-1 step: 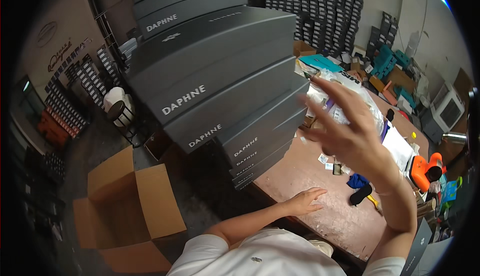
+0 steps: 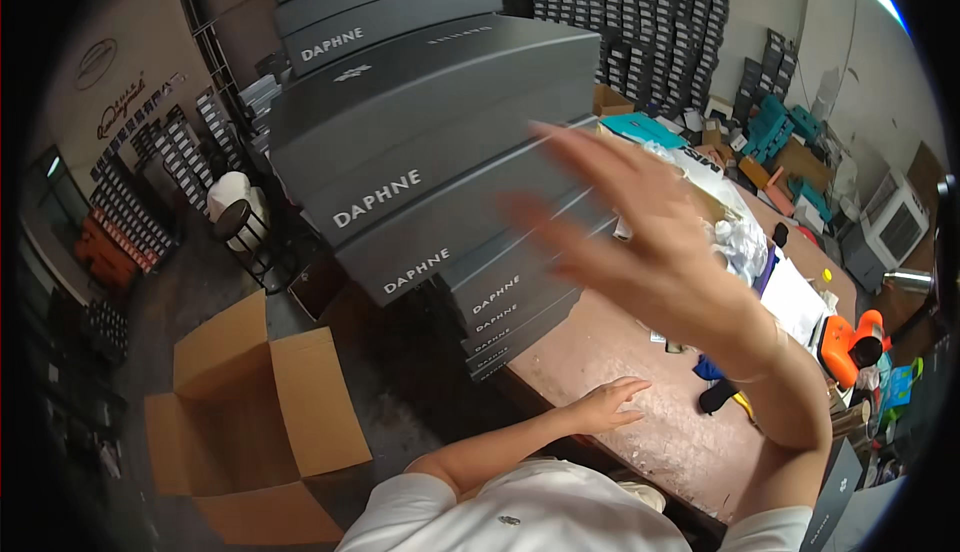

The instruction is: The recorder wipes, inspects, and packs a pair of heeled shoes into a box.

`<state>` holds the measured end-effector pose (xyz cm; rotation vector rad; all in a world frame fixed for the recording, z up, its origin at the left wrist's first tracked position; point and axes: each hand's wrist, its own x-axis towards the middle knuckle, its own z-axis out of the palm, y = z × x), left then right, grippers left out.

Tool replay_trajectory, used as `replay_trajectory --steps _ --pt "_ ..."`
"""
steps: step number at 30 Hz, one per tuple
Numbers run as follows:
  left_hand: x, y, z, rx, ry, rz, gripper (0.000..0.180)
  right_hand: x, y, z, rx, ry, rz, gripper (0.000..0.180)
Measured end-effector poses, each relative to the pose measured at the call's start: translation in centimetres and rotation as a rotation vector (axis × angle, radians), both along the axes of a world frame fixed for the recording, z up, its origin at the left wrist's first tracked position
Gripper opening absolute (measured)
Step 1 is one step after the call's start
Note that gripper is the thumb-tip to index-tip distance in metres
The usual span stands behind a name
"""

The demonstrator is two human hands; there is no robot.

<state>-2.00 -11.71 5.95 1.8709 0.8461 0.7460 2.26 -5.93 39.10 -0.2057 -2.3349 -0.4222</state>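
Several boxes [image 2: 440, 142], right hand [image 2: 655, 242] near — blurred

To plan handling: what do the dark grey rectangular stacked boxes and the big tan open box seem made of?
Dark grey stacked boxes: probably stiff paperboard, smooth and satin, from crisp edges and soft sheen; coating unclear.
Big tan open box: likely corrugated cardboard, matte, from its dull surface and folded flaps.

Pale lettering [image 2: 377, 199] marks grey boxes [image 2: 450, 117], dark lettering [image 2: 118, 106] the wall [image 2: 150, 42].
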Motion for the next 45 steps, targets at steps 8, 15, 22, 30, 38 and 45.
replay_trajectory --steps 8,15,22,30,38,45 --pt "-2.8 -1.0 1.5 -0.063 0.115 0.025 0.054 -12.4 -1.7 2.4 0.517 -0.132 -0.134 0.032" --pt "-6.7 3.3 10.8 -0.139 -0.722 0.069 0.084 3.8 1.5 -0.3 0.556 0.218 -0.205 0.035" --pt "-8.2 5.5 19.6 -0.306 -1.650 -0.124 0.101 14.6 -0.3 -7.9 -0.507 0.487 -0.084 0.092" --pt "-6.4 4.6 8.5 -0.284 -1.190 0.253 0.100 17.2 2.8 -17.4 -1.383 0.793 -0.094 0.065" --pt "-1.8 -0.2 -9.2 -0.872 -0.764 0.257 0.069 22.2 -9.7 -34.0 -1.804 0.687 -0.442 0.073" --pt "5.7 1.2 -15.7 -0.712 -0.230 0.472 0.056 24.0 -16.0 -46.1 -2.129 0.956 -1.042 0.055"
